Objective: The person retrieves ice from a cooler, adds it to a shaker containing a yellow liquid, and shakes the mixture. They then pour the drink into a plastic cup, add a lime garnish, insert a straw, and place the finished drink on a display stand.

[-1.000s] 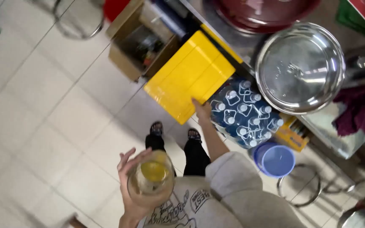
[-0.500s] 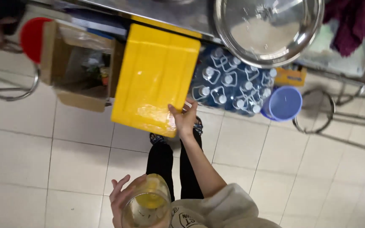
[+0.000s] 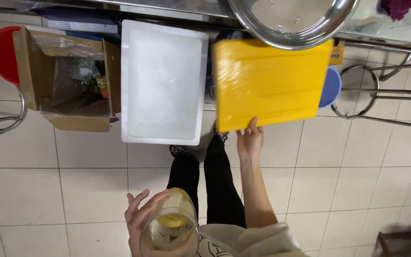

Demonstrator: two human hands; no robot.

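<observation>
One flat, ribbed yellow lid point(image 3: 272, 83), slightly blurred.

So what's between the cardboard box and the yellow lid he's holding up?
In the head view, an open white foam cooler filled with ice sits between the cardboard box and the yellow lid, which the right hand grips at its near edge.

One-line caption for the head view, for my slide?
Right hand holds yellow lid off white ice box; left hand holds glass.

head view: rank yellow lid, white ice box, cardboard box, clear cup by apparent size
1. Yellow lid and white ice box: alike; the lid is lifted nearer the camera.
2. Cardboard box.
3. Clear cup, though closest to the camera.
</observation>
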